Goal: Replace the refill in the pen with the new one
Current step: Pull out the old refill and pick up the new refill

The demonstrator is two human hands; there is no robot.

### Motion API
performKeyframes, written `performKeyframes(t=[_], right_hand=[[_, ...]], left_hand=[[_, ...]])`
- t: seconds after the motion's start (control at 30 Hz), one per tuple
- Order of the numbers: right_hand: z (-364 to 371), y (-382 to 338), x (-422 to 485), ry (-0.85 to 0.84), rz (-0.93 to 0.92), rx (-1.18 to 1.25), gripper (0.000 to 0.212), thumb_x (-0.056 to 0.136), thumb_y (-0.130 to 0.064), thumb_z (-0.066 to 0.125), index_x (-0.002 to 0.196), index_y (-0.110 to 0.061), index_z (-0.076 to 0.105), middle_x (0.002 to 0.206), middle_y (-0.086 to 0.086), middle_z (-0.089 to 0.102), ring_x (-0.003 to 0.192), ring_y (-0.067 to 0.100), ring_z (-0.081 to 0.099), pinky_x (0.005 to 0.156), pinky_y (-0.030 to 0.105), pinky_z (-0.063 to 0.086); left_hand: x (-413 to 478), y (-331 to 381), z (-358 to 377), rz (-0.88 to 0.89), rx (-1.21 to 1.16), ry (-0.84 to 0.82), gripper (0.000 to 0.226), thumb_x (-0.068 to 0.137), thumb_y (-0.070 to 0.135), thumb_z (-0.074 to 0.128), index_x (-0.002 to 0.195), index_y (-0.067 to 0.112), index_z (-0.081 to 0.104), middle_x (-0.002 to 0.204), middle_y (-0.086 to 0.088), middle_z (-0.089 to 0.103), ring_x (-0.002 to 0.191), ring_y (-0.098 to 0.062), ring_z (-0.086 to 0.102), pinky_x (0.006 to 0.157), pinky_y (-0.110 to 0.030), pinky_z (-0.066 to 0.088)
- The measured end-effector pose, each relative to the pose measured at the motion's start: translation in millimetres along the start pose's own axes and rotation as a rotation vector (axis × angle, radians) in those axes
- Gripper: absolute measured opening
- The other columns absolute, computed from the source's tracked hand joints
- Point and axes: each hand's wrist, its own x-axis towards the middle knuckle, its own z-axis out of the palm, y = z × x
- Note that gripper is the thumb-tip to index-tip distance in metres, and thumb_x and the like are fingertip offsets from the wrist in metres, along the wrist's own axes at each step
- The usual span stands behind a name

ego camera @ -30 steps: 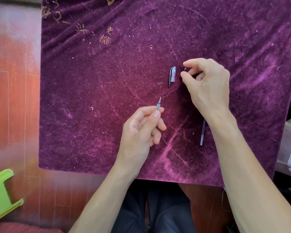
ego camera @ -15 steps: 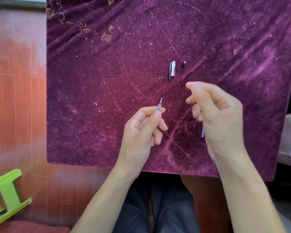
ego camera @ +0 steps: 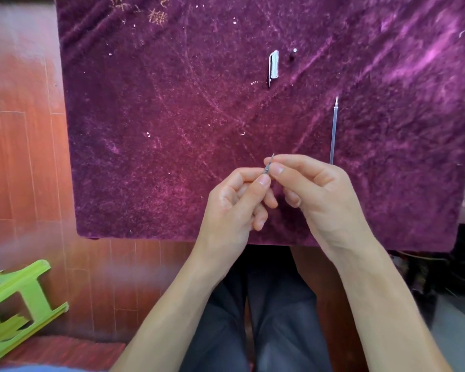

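My left hand [ego camera: 235, 204] grips the pen [ego camera: 268, 167], with only its thin metal tip poking up past the fingers; the barrel is hidden in my fist. My right hand [ego camera: 316, 194] pinches that same tip end between thumb and forefinger. A slim clear refill [ego camera: 333, 130] lies on the purple velvet cloth [ego camera: 172, 116] just beyond my right hand, tip pointing away. The pen cap [ego camera: 273, 66] with its clip lies farther back at the centre, and a tiny dark part [ego camera: 293, 54] sits to its right.
The cloth covers a table whose near edge runs just below my hands. Red wooden floor shows at the left, with a green plastic stool [ego camera: 16, 304] at the lower left. My dark-trousered legs are under the table.
My right hand left the small part beside the cap, came back toward me and now pinches the pen's tip. The refill it covered is in plain sight. My left hand kept its hold.
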Motion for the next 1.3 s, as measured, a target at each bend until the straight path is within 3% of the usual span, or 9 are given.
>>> performKeyframes(t=[0.23, 0.43, 0.57, 0.77, 0.9, 0.97, 1.1, 1.3], right_hand=[[-3.3, -3.5, -2.1, -0.010, -0.007, 0.004, 0.013, 0.098, -0.007, 0.074, 0.096, -0.016, 0.083, 0.082, -0.008, 0.077, 0.064, -0.005, 0.065, 0.065, 0.009, 0.049], [-2.0, -5.1, -0.7, -0.002, 0.004, -0.039, 0.010, 0.099, -0.009, 0.073, 0.100, -0.014, 0.082, 0.077, -0.015, 0.076, 0.063, -0.006, 0.065, 0.065, 0.010, 0.048], [-0.1, -7.8, 1.5, -0.005, 0.014, -0.048, 0.011, 0.097, -0.016, 0.075, 0.095, -0.021, 0.084, 0.076, -0.009, 0.071, 0.060, 0.001, 0.051, 0.060, 0.017, 0.043], [6.0, -15.4, 9.5, 0.019, 0.023, -0.072, 0.006, 0.093, -0.027, 0.080, 0.094, -0.023, 0.084, 0.079, 0.007, 0.061, 0.062, 0.004, 0.051, 0.064, 0.023, 0.044], [11.9, -22.5, 16.2, 0.016, -0.009, -0.094, 0.009, 0.092, -0.031, 0.079, 0.093, -0.023, 0.083, 0.096, 0.036, 0.068, 0.062, 0.007, 0.054, 0.065, 0.026, 0.043], [14.0, -25.7, 21.3, 0.030, -0.023, -0.090, 0.009, 0.093, -0.031, 0.078, 0.093, -0.022, 0.082, 0.100, 0.032, 0.072, 0.062, 0.007, 0.055, 0.063, 0.025, 0.043], [17.6, -33.6, 32.3, 0.073, -0.048, -0.056, 0.007, 0.096, -0.027, 0.077, 0.095, -0.021, 0.081, 0.089, 0.005, 0.080, 0.060, 0.006, 0.053, 0.059, 0.019, 0.043], [20.8, -52.6, 47.6, 0.158, -0.112, 0.000, 0.008, 0.097, -0.026, 0.077, 0.090, -0.023, 0.081, 0.090, 0.002, 0.080, 0.058, 0.005, 0.051, 0.057, 0.017, 0.042]], left_hand=[[-3.5, -2.3, 1.0, 0.031, 0.030, -0.015, 0.017, 0.105, 0.014, 0.053, 0.110, 0.004, 0.067, 0.074, -0.004, 0.065, 0.046, -0.007, 0.048, 0.048, -0.014, 0.041], [-6.7, -5.6, -2.4, 0.052, 0.045, -0.007, 0.017, 0.105, 0.012, 0.054, 0.112, 0.002, 0.065, 0.074, -0.004, 0.065, 0.046, -0.008, 0.046, 0.047, -0.014, 0.040], [-10.6, -8.9, -5.4, 0.046, 0.044, -0.003, 0.017, 0.104, 0.015, 0.054, 0.111, 0.004, 0.066, 0.074, -0.005, 0.065, 0.047, -0.008, 0.046, 0.046, -0.013, 0.039], [-12.6, -9.9, -12.2, 0.039, 0.054, 0.016, 0.019, 0.103, 0.019, 0.056, 0.112, 0.006, 0.067, 0.073, -0.001, 0.066, 0.047, -0.007, 0.048, 0.049, -0.012, 0.041], [-12.3, -9.4, -16.7, 0.036, 0.054, 0.024, 0.017, 0.104, 0.019, 0.055, 0.110, 0.009, 0.068, 0.074, 0.000, 0.066, 0.048, -0.007, 0.048, 0.049, -0.012, 0.041], [-11.7, -9.2, -19.3, 0.040, 0.061, 0.029, 0.017, 0.103, 0.019, 0.056, 0.110, 0.010, 0.068, 0.074, 0.001, 0.067, 0.048, -0.006, 0.049, 0.050, -0.012, 0.041], [-11.5, -8.5, -24.0, 0.050, 0.066, 0.035, 0.017, 0.104, 0.018, 0.056, 0.110, 0.009, 0.068, 0.074, 0.001, 0.067, 0.048, -0.005, 0.049, 0.050, -0.012, 0.042], [-11.3, -9.2, -27.9, 0.043, 0.066, 0.035, 0.017, 0.102, 0.018, 0.056, 0.108, 0.010, 0.069, 0.074, 0.001, 0.067, 0.048, -0.005, 0.049, 0.051, -0.011, 0.043]])
